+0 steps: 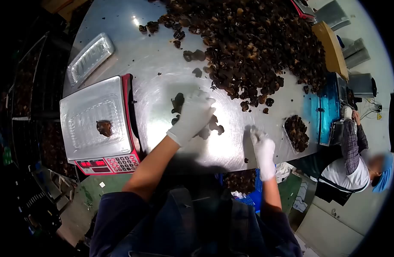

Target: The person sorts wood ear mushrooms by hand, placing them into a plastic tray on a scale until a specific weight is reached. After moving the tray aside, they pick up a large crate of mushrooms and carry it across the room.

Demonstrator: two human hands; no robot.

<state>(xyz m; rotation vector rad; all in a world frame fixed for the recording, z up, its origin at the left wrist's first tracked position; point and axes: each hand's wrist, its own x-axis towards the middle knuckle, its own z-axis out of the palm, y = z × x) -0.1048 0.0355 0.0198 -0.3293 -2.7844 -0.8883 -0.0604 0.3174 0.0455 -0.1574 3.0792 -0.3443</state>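
Observation:
My left hand (193, 116), in a white glove, bends over a small group of dark wood ear mushrooms (177, 103) on the metal table. Its fingers curl down around some pieces, and pieces stick out on both sides. What lies under the palm is hidden. My right hand (263, 150), also gloved, hovers near the table's front edge with fingers slightly bent and apart, and no item shows in it. To the left, a digital scale (94, 103) carries a clear plastic tray (83, 143) with one mushroom piece (104, 127) in it.
A large heap of wood ear mushrooms (248, 51) covers the far table. An unused clear tray (91, 60) lies at left; a filled tray (296, 133) sits at right. Beneath the edge is a blue crate (258, 197). A co-worker (349, 171) stands at right beside a blue-sided machine (329, 111).

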